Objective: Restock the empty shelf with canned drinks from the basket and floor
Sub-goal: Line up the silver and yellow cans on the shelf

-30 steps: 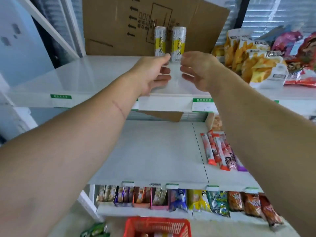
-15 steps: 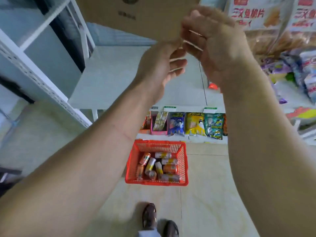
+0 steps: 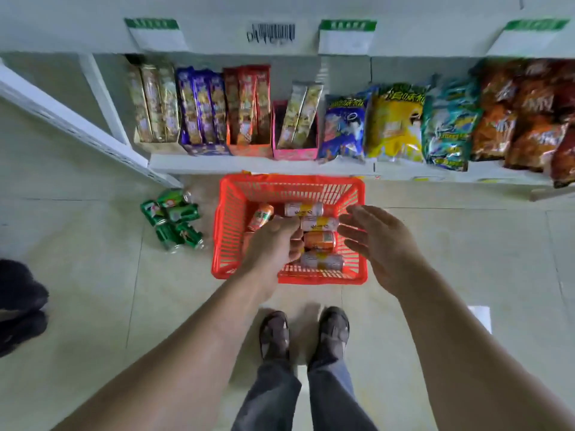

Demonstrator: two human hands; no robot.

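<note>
Below, red basket (image 3: 227, 231) on floor by bottom shelf (image 3: 236, 164), five cans visible inside: two orange (image 3: 260, 216), three pale-yellow (image 3: 303, 209), all lying down. Left hand (image 3: 273, 244) over basket, fingers curled, no can clearly gripped, grip unclear. Right hand (image 3: 378, 244) above basket's right side, fingers spread, empty. Left of basket: roughly five green cans (image 3: 175, 220) clustered on floor tiles. Two sandalled feet (image 3: 303, 334) just behind basket.

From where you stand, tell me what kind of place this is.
Most likely a small shop or convenience store aisle. A low shelf holds rows of packaged snacks, price tags hang on the shelf edge above, and a red shopping basket of drink cans sits on the floor.
</note>
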